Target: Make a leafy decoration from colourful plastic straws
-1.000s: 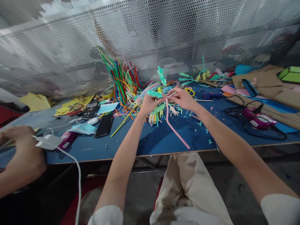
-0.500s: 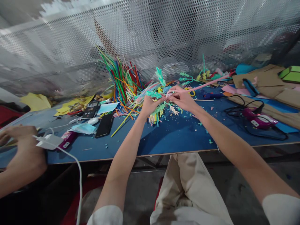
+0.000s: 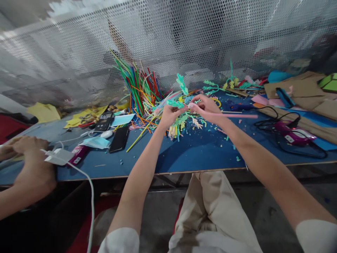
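Observation:
My left hand pinches a small bundle of teal and green fringed strips above the blue table. My right hand grips a long pink strip whose free end points right, level over the table. The two hands meet at the strip's near end, close to the bundle. A heap of coloured straws fans up just behind my left hand, with cut yellow and green bits under the hands.
Another person's hands rest at the table's left edge by a white charger and cable. Two phones, face masks and yellow paper lie left. A pink glue gun with black cord, cardboard and a green box lie right. Perforated metal screen behind.
The pink strip's free end swung from hanging down toward me, up to the far right, then lowered to point level to the right. My hands stayed together.

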The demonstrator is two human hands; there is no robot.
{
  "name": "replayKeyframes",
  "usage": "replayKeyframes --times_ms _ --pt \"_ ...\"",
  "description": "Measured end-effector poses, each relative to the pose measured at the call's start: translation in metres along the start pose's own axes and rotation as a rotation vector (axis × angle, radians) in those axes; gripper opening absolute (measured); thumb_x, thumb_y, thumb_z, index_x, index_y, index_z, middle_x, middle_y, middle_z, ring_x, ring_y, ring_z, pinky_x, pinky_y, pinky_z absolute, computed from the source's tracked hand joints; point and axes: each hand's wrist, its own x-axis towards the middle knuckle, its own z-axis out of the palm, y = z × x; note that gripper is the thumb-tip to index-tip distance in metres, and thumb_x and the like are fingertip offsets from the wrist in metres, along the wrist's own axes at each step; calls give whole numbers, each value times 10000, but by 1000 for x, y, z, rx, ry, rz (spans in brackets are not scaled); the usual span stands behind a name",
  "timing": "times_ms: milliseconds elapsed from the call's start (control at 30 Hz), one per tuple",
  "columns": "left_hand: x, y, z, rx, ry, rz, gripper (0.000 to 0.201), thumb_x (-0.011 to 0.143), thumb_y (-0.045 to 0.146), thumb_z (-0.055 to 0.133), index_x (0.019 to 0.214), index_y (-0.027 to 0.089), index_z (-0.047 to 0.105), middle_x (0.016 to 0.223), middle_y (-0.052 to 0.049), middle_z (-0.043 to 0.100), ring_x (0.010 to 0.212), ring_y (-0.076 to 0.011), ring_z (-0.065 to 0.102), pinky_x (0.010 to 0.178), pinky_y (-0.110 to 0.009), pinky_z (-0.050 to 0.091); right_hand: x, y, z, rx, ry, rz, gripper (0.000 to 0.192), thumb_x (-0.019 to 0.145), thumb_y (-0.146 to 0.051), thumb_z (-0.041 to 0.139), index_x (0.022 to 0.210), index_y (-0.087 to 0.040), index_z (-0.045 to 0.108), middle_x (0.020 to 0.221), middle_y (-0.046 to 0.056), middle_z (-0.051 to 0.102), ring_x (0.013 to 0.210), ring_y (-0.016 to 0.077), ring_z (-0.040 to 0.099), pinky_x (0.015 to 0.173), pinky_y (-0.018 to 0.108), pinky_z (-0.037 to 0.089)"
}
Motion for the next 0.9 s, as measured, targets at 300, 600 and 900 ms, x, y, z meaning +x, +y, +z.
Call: replayKeyframes --times_ms 300,600,900 --pt "-5 0 12 -31 -14 -22 365 762 509 950 820 170 828 857 -61 820 830 -237 774 863 -373 638 -5 0 -4 -309 29 -120 524 886 -586 829 1267 -263 668 889 48 813 749 259 735 751 360 489" --pt "-6 1 24 -26 93 27 420 735 580 954 805 197 799 873 -67 829 858 -255 771 852 -415 655 -11 -2 7 -405 161 -160 574 895 -661 802 1296 -270 677 1063 57 843 818 246 761 831 366 524" --pt "-5 1 22 63 169 137 405 771 554 935 790 189 760 775 -16 753 748 -187 696 734 -326 576 -13 -7 6 -684 273 -426 356 958 -489 732 1269 -317 760 1407 98 700 1340 375 595 1180 587 425"
